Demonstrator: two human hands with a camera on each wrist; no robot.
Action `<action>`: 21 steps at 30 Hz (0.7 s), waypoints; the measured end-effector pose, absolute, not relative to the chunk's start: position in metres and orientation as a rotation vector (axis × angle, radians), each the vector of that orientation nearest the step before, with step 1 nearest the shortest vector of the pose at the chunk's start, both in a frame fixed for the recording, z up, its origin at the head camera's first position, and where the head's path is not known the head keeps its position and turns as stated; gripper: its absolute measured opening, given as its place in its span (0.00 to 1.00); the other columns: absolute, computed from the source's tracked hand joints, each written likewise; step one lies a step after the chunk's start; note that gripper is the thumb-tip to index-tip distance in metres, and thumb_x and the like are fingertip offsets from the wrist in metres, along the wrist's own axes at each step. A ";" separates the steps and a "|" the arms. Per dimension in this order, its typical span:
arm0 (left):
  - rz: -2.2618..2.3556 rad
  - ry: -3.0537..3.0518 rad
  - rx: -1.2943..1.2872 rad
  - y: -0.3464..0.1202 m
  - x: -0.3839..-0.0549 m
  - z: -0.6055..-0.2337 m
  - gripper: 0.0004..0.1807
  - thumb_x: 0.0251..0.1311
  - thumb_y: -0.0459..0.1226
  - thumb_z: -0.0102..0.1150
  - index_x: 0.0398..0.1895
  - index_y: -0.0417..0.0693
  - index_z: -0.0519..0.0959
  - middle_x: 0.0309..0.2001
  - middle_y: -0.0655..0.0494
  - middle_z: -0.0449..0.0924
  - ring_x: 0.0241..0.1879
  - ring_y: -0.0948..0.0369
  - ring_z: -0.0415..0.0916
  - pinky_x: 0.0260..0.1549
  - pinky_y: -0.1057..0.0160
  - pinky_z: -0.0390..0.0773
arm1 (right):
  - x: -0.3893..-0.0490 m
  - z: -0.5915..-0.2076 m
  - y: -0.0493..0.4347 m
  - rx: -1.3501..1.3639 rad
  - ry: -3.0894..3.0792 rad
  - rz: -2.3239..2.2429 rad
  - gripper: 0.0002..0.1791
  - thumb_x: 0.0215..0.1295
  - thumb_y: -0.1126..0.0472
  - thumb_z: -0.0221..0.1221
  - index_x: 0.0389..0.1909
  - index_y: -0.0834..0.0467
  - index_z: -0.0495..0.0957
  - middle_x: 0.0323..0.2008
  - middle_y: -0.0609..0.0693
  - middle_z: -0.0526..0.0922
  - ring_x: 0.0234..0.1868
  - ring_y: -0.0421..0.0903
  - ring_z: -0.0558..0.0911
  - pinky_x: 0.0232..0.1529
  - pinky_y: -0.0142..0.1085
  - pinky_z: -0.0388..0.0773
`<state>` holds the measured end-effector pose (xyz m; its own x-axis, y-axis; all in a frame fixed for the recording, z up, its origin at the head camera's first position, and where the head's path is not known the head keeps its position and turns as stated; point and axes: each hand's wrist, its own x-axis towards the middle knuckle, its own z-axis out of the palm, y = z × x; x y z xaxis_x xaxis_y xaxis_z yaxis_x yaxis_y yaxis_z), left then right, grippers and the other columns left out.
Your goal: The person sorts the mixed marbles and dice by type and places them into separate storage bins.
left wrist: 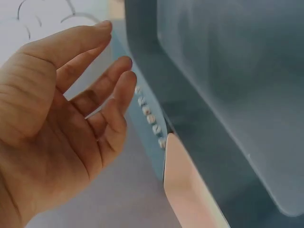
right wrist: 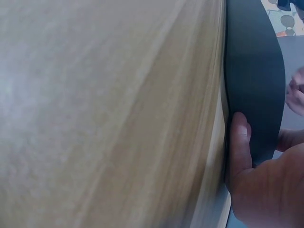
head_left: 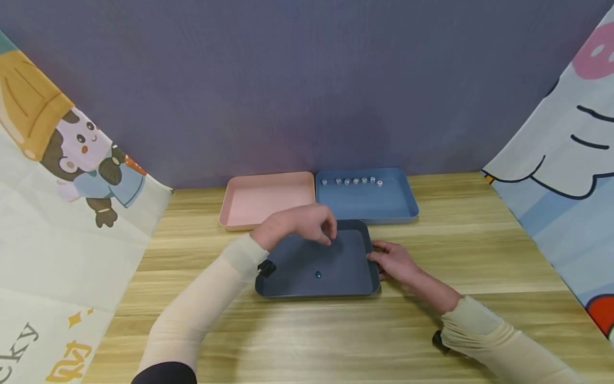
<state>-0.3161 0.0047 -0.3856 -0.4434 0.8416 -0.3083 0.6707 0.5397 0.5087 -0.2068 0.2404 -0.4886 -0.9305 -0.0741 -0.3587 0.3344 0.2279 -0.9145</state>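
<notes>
A dark grey-blue tray (head_left: 345, 282) lies on the table with one small shiny dark-blue bead (head_left: 318, 274) on its floor. Over the tray's far part hovers my left hand (head_left: 313, 221), its fingers loosely bent. In the left wrist view, nothing shows between the thumb and fingers of that hand (left wrist: 71, 109). My right hand (head_left: 395, 262) grips the tray's right edge, the thumb at the rim and other fingers against the outer wall. The right wrist view shows this hand (right wrist: 270, 185) close against the dark wall (right wrist: 254, 85).
Behind the dark tray, a pink tray (head_left: 268, 200) stands at left beside a blue tray (head_left: 384, 205). Several white dice (head_left: 355, 182) form a row along the blue tray's far side. A grey-purple backdrop (head_left: 307, 96) rises behind, with printed cloths at both sides.
</notes>
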 end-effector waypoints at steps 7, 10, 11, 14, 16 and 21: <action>0.224 2.187 1.189 0.011 -0.299 -0.393 0.09 0.56 0.36 0.70 0.41 0.49 0.85 0.39 0.65 0.79 0.40 0.67 0.74 0.39 0.67 0.76 | -0.207 -0.490 0.242 0.243 2.180 -1.761 0.32 0.69 0.61 0.55 0.71 0.66 0.60 0.50 0.62 0.79 0.28 0.47 0.81 0.28 0.40 0.81; 0.182 2.163 1.155 0.011 -0.296 -0.398 0.08 0.55 0.37 0.72 0.38 0.51 0.85 0.37 0.66 0.79 0.38 0.67 0.75 0.36 0.66 0.77 | -0.207 -0.490 0.242 0.241 2.180 -1.760 0.32 0.69 0.61 0.55 0.71 0.66 0.60 0.50 0.62 0.79 0.28 0.47 0.81 0.29 0.40 0.82; 0.168 2.158 1.146 0.011 -0.295 -0.399 0.07 0.54 0.37 0.72 0.37 0.52 0.85 0.37 0.66 0.79 0.37 0.66 0.75 0.35 0.66 0.77 | -0.207 -0.490 0.242 0.239 2.181 -1.761 0.32 0.69 0.61 0.55 0.71 0.66 0.60 0.50 0.62 0.79 0.28 0.47 0.81 0.29 0.40 0.82; 0.119 2.157 1.109 0.010 -0.292 -0.403 0.07 0.52 0.37 0.74 0.32 0.57 0.85 0.35 0.67 0.78 0.36 0.66 0.75 0.34 0.65 0.77 | -0.207 -0.490 0.242 0.238 2.179 -1.765 0.32 0.69 0.61 0.56 0.71 0.66 0.60 0.49 0.62 0.79 0.27 0.47 0.81 0.28 0.40 0.82; 0.097 2.156 1.088 0.009 -0.291 -0.406 0.07 0.50 0.37 0.75 0.31 0.59 0.85 0.35 0.68 0.78 0.36 0.66 0.75 0.34 0.65 0.77 | -0.207 -0.490 0.242 0.238 2.176 -1.765 0.32 0.69 0.61 0.56 0.71 0.66 0.60 0.50 0.61 0.79 0.27 0.47 0.81 0.28 0.40 0.82; 0.084 2.135 1.089 0.005 -0.290 -0.414 0.09 0.48 0.35 0.77 0.30 0.59 0.86 0.34 0.68 0.79 0.36 0.66 0.75 0.35 0.65 0.77 | -0.207 -0.490 0.242 0.241 2.180 -1.748 0.32 0.69 0.61 0.56 0.71 0.65 0.60 0.48 0.60 0.80 0.27 0.47 0.81 0.28 0.40 0.82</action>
